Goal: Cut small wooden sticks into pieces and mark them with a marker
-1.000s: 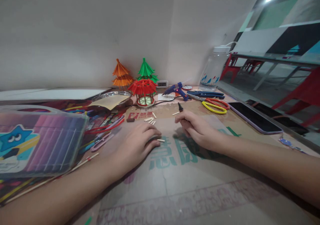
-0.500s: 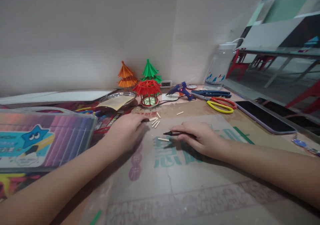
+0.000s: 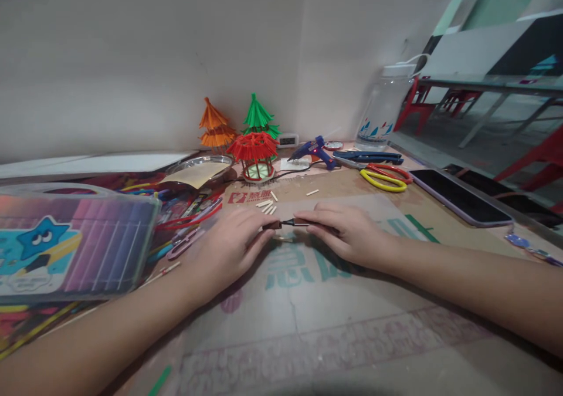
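Cap (image 3: 273, 225) moved rightward, in left hand (image 3: 234, 237), facing marker (image 3: 295, 222)

- Left hand (image 3: 235, 237): bare, slim-fingered, smooth-backed.
- Left forearm (image 3: 136, 317): bare behind the hand, slender near it, broader farther back.
- Right hand (image 3: 354, 232): bare, slim-fingered, softly rounded.
- Right forearm (image 3: 466, 281): bare and smooth behind the hand, broadening away from it.
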`<state>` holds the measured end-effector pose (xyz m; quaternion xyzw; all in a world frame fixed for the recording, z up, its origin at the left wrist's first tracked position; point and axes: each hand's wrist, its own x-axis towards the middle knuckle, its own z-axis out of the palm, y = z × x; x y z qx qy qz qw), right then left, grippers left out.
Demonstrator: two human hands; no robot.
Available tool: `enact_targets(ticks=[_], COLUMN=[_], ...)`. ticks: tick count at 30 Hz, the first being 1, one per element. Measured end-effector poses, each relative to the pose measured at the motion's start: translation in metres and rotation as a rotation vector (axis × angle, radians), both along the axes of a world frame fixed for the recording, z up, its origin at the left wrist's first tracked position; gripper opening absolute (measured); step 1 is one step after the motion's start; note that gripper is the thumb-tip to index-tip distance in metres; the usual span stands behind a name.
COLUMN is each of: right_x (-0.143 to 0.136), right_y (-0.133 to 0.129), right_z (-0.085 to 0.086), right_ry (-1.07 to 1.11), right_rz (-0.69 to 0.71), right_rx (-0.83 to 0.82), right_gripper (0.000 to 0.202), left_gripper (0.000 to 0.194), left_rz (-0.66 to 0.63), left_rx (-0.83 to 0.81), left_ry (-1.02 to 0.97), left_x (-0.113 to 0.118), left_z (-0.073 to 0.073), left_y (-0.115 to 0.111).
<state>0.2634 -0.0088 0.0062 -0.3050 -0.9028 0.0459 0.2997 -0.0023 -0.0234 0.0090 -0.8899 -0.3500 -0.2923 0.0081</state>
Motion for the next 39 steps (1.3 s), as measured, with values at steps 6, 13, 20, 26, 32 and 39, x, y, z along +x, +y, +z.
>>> enact_targets(ticks=[6,13,20,26,32,39], right_x=[-0.003,-0.006,-0.008,-0.013,-0.018,-0.010], right_y=[-0.003,-0.007,-0.013,-0.019,-0.021,-0.025], right_z=[0.000,0.001,0.003,0.006,0.004,0.016], right_ry=[-0.052,-0.064,-0.080,-0.065,-0.075,-0.077], right_rz=[0.022,0.066,0.086,0.078,0.062,0.105], right_rx=[0.054,0.137,0.101,0.068,0.017,-0.026], right_gripper=[0.034,0.031,0.026,0.027,0.027,0.029], left_gripper=[0.021,0.023,0.010,0.016,0.018,0.033], left_rz=[0.009,0.046,0.027,0.027,-0.011,-0.112], left_rx=[0.057,0.009,-0.096,-0.051,0.072,0.197], left_ry=[0.043,0.071,-0.063,-0.018,0.030,0.192], left_x=[0.001,0.006,0.020,0.016,0.010,0.006], left_z=[-0.003,-0.003,0.007,0.001,-0.007,-0.005], left_y=[-0.001,-0.007,-0.019,-0.014,-0.012,-0.020])
